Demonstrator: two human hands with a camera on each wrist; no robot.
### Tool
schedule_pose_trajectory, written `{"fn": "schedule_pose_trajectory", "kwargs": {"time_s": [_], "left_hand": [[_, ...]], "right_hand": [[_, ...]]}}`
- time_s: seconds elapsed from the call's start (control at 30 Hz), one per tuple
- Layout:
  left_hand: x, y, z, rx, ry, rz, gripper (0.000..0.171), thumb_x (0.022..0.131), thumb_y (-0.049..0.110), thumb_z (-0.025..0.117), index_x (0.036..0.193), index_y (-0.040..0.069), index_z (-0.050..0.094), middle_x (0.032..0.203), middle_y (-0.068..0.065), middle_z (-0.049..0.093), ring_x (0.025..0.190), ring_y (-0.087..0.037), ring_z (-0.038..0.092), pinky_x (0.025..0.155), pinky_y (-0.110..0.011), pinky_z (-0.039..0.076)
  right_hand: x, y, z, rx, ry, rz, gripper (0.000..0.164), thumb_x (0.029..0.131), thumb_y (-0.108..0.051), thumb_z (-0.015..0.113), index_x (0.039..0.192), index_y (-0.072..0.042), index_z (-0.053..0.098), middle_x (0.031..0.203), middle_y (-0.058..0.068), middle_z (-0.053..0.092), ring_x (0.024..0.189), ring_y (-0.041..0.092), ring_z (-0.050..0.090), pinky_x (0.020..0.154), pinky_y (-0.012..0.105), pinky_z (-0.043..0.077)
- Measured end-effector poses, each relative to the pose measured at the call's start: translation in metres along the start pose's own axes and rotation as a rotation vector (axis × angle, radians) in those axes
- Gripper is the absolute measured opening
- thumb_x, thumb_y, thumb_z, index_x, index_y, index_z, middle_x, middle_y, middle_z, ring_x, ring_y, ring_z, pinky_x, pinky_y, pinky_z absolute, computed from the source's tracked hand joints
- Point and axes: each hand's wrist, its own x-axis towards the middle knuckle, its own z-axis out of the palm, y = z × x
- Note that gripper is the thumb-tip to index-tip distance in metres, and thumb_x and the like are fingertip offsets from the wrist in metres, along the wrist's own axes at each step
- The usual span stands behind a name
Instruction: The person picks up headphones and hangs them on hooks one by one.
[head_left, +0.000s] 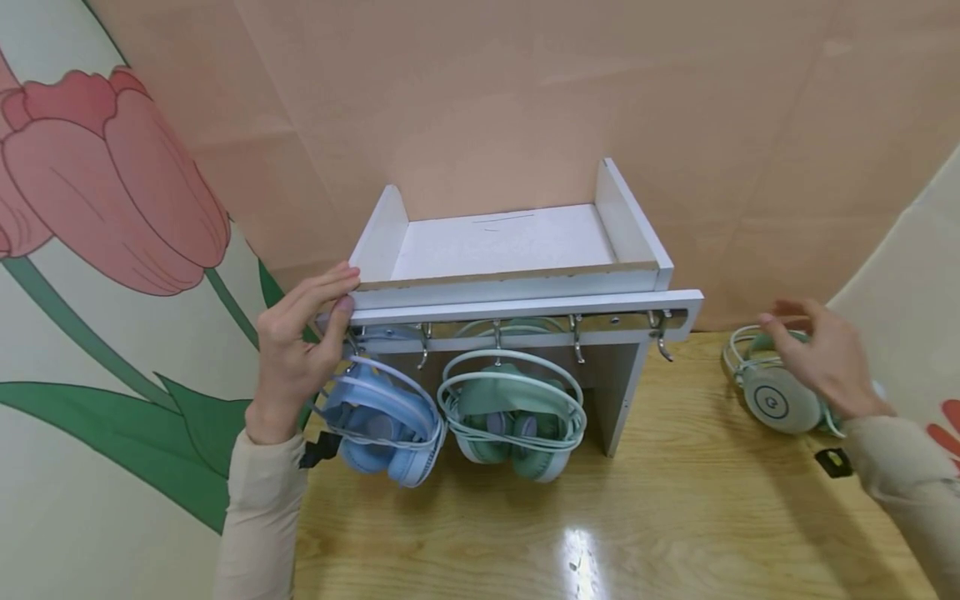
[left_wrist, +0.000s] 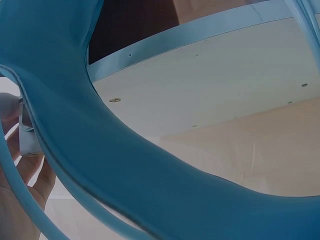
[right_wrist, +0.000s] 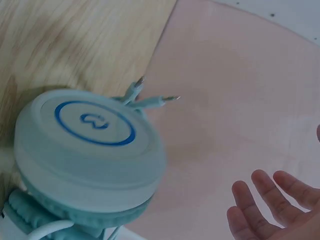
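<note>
In the head view my left hand (head_left: 303,337) grips the left end of a white hook rack (head_left: 517,292), fingertips over its top edge and thumb at the front. Just below that hand, blue headphones (head_left: 386,425) hang from a hook, their band filling much of the left wrist view. Green headphones (head_left: 517,417) with a coiled cable hang from a middle hook. My right hand (head_left: 828,358) is raised above white-and-green headphones (head_left: 776,404) lying on the table at the right. The right wrist view shows its fingers spread and holding nothing, apart from the ear cup (right_wrist: 90,145).
The wooden table (head_left: 480,533) lies under the rack, which has an open-topped tray section and bare hooks (head_left: 577,342) toward its right. Two cable plugs (right_wrist: 150,100) stick out beside the right headphones. A tulip-printed panel (head_left: 112,333) stands at the left.
</note>
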Motion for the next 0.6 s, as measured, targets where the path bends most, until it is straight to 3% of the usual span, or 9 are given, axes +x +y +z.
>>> {"fn": "schedule_pose_trajectory", "kwargs": {"time_s": [0.1, 0.17, 0.33, 0.6], "left_hand": [[0.000, 0.000, 0.000, -0.003, 0.001, 0.000, 0.028, 0.094, -0.010, 0.069, 0.119, -0.003, 0.079, 0.122, -0.019, 0.078, 0.124, -0.039, 0.072, 0.112, -0.035, 0.057], [0.000, 0.000, 0.001, -0.003, 0.003, 0.001, 0.028, 0.094, -0.010, 0.069, 0.119, -0.003, 0.079, 0.122, -0.019, 0.078, 0.123, -0.040, 0.072, 0.112, -0.035, 0.057], [0.001, 0.000, 0.001, 0.001, 0.006, 0.001, 0.027, 0.094, -0.009, 0.069, 0.119, -0.003, 0.079, 0.122, -0.018, 0.078, 0.123, -0.041, 0.072, 0.112, -0.035, 0.057], [0.000, 0.001, 0.000, 0.014, 0.008, -0.003, 0.027, 0.094, -0.008, 0.070, 0.119, -0.003, 0.079, 0.122, -0.018, 0.078, 0.124, -0.037, 0.072, 0.112, -0.033, 0.057]], "right_hand": [[0.003, 0.006, 0.001, -0.049, -0.037, 0.012, 0.067, 0.107, -0.047, 0.060, 0.150, 0.003, 0.053, 0.140, 0.034, 0.061, 0.109, 0.029, 0.067, 0.074, 0.016, 0.037], [0.005, 0.012, 0.003, -0.080, -0.052, 0.006, 0.067, 0.106, -0.046, 0.061, 0.148, 0.006, 0.052, 0.140, 0.036, 0.059, 0.115, 0.054, 0.063, 0.077, 0.026, 0.042], [0.011, 0.028, 0.012, -0.151, -0.080, -0.012, 0.068, 0.106, -0.047, 0.061, 0.144, 0.008, 0.053, 0.137, 0.038, 0.061, 0.114, 0.058, 0.064, 0.080, 0.052, 0.047], [0.024, 0.038, 0.024, -0.222, -0.173, -0.002, 0.079, 0.105, -0.059, 0.055, 0.143, 0.010, 0.053, 0.134, 0.040, 0.061, 0.110, 0.058, 0.063, 0.077, 0.062, 0.051]]}}
